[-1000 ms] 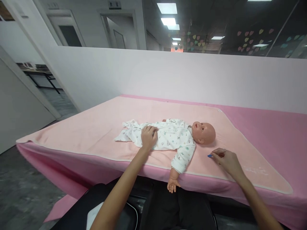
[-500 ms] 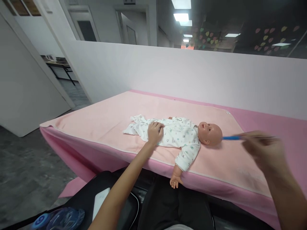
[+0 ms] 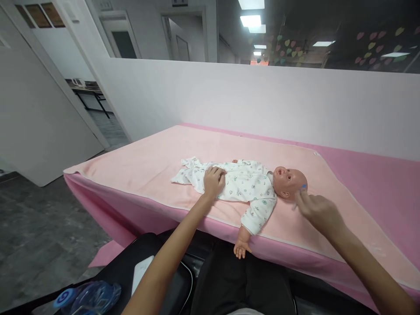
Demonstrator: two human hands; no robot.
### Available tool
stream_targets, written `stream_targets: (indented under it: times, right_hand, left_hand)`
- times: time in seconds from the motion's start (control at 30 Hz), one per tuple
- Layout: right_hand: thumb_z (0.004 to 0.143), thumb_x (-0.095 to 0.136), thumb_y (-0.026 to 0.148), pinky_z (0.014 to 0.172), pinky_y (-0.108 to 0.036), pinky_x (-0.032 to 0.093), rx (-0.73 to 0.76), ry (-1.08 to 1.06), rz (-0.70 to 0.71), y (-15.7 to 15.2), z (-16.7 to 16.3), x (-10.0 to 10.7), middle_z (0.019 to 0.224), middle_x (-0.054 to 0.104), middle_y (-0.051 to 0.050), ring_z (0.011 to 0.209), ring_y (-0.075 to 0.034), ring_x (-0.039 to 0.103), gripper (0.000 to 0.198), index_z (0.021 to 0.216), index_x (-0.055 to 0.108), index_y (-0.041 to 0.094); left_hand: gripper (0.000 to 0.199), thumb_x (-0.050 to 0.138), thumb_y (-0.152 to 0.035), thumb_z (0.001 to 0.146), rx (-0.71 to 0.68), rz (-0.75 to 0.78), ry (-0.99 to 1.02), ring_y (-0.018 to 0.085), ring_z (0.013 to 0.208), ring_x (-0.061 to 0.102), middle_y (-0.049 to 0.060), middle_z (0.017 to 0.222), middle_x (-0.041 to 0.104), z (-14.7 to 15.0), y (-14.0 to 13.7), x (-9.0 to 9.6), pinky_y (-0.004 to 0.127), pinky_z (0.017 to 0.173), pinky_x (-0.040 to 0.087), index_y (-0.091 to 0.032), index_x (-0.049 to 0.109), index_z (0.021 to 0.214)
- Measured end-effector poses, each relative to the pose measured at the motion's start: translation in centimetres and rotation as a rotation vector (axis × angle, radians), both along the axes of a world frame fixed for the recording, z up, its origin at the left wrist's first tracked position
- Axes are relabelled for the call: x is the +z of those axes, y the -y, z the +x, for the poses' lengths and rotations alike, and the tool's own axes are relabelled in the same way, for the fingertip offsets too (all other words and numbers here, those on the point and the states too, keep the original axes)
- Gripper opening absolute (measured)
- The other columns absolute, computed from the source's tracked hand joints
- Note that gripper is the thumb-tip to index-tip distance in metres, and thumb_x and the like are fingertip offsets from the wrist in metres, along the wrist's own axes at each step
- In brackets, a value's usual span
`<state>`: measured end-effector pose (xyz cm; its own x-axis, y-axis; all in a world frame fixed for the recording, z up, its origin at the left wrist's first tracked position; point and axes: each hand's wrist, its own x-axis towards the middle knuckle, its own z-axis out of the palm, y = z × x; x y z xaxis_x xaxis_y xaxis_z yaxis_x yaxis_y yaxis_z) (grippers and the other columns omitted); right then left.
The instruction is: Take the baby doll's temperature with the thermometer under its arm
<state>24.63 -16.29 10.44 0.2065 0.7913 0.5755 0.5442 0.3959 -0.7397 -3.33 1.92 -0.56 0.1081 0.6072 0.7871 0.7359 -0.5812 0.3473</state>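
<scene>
A baby doll (image 3: 243,181) in a white printed sleepsuit lies on its back, its head to the right and one arm hanging over the near table edge. My left hand (image 3: 214,180) rests on the doll's lower body, its fingers curled against the cloth. Beside the doll's head (image 3: 292,180) is my right hand (image 3: 316,212), slightly blurred, with its fingers pinched together. They hold a slim blue tool (image 3: 304,186); only its blue tip shows clearly against the head, and its exact kind cannot be made out.
A peach mat (image 3: 147,162) covers the pink-draped table (image 3: 370,170). Behind it stands a white wall (image 3: 229,96) with a window above. On the black chair (image 3: 157,249) at lower left are a white flat object (image 3: 141,269) and a plastic bottle (image 3: 95,297).
My right hand has moved left, from beyond the doll's head to right beside it, bringing the blue tool along. My left hand stays on the doll. The view has shifted slightly.
</scene>
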Motion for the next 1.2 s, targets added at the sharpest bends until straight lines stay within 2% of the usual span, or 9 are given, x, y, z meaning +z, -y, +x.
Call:
stream_targets:
  times: [0.23,0.4,0.5,0.63,0.73,0.83,0.93,1.07,1.2]
  right_hand:
    - [0.081,0.043,0.048,0.028,-0.021,0.029,-0.060,0.023,0.073,0.8,0.1,-1.0,0.040,0.054,0.005,0.030,-0.007,0.039,0.040,0.065,0.067,0.019]
    - [0.080,0.056,0.033,0.034,-0.017,0.035,-0.029,0.063,0.056,1.5,0.3,-1.8,0.053,0.061,0.004,0.036,-0.005,0.043,0.017,0.076,0.066,0.019]
    - [0.085,0.049,0.040,0.058,-0.024,0.051,0.029,0.111,0.036,1.1,0.6,-2.2,0.090,0.063,-0.002,0.068,-0.010,0.059,0.029,0.096,0.060,0.016]
    - [0.086,0.046,0.041,0.082,-0.035,0.049,0.051,0.137,0.009,-0.1,-0.1,-3.3,0.115,0.054,-0.005,0.096,-0.017,0.055,0.033,0.109,0.055,0.018]
    - [0.086,0.046,0.038,0.060,-0.026,0.052,0.021,0.087,0.010,-0.2,-1.2,-4.1,0.091,0.065,-0.004,0.069,-0.011,0.059,0.029,0.094,0.063,0.015]
    - [0.078,0.057,0.038,0.035,-0.023,0.042,0.030,0.059,-0.026,-0.4,-2.4,-4.1,0.061,0.067,-0.002,0.040,-0.009,0.052,0.025,0.070,0.068,0.017]
    - [0.064,0.071,0.037,0.033,-0.022,0.039,0.001,-0.115,-0.025,-1.3,-2.4,-3.0,0.055,0.065,0.000,0.036,-0.010,0.050,0.019,0.068,0.069,0.018]
    - [0.068,0.063,0.049,0.026,-0.018,0.025,-0.038,-0.490,0.124,-2.1,-1.3,-1.7,0.037,0.051,0.006,0.025,-0.003,0.029,0.031,0.063,0.066,0.019]
    - [0.063,0.072,0.036,0.036,-0.024,0.042,0.154,0.010,-0.147,-0.6,-1.5,-1.7,0.065,0.069,-0.005,0.039,-0.011,0.052,0.016,0.065,0.070,0.020]
  left_hand:
    - [0.019,0.045,-0.008,0.071,0.002,0.002,-0.004,0.019,0.079,0.050,0.000,0.076,0.062,0.0,0.0,0.0,0.033,0.077,0.038,-0.021,0.058,0.071]
    - [0.019,0.044,-0.009,0.072,0.001,-0.021,-0.004,0.019,0.079,0.050,0.001,0.076,0.062,0.2,0.0,0.0,0.033,0.076,0.038,-0.021,0.058,0.071]
    - [0.019,0.044,-0.009,0.072,0.007,-0.026,-0.001,0.019,0.079,0.050,0.001,0.076,0.062,0.2,0.0,-0.1,0.034,0.077,0.038,-0.021,0.058,0.070]
    - [0.019,0.044,-0.009,0.072,0.000,-0.029,0.012,0.019,0.080,0.050,0.000,0.077,0.062,0.2,-0.1,-0.2,0.033,0.077,0.039,-0.022,0.058,0.070]
    - [0.018,0.045,-0.009,0.072,-0.004,-0.027,0.005,0.019,0.080,0.050,0.000,0.077,0.062,0.1,-0.1,-0.3,0.033,0.077,0.039,-0.022,0.058,0.070]
    - [0.018,0.045,-0.009,0.072,-0.001,-0.018,0.003,0.019,0.080,0.050,0.000,0.077,0.063,0.0,-0.2,-0.3,0.033,0.077,0.039,-0.022,0.058,0.070]
    - [0.019,0.044,-0.009,0.072,-0.004,-0.027,0.004,0.019,0.080,0.050,0.000,0.077,0.063,0.0,-0.2,-0.3,0.033,0.077,0.039,-0.022,0.058,0.071]
    - [0.020,0.044,-0.009,0.073,-0.005,-0.055,0.000,0.019,0.082,0.051,0.000,0.078,0.063,0.1,-0.1,-0.1,0.034,0.078,0.039,-0.022,0.059,0.072]
    - [0.019,0.044,-0.009,0.073,0.002,-0.057,-0.004,0.020,0.081,0.051,0.001,0.078,0.062,0.1,0.1,0.1,0.034,0.078,0.039,-0.022,0.059,0.071]
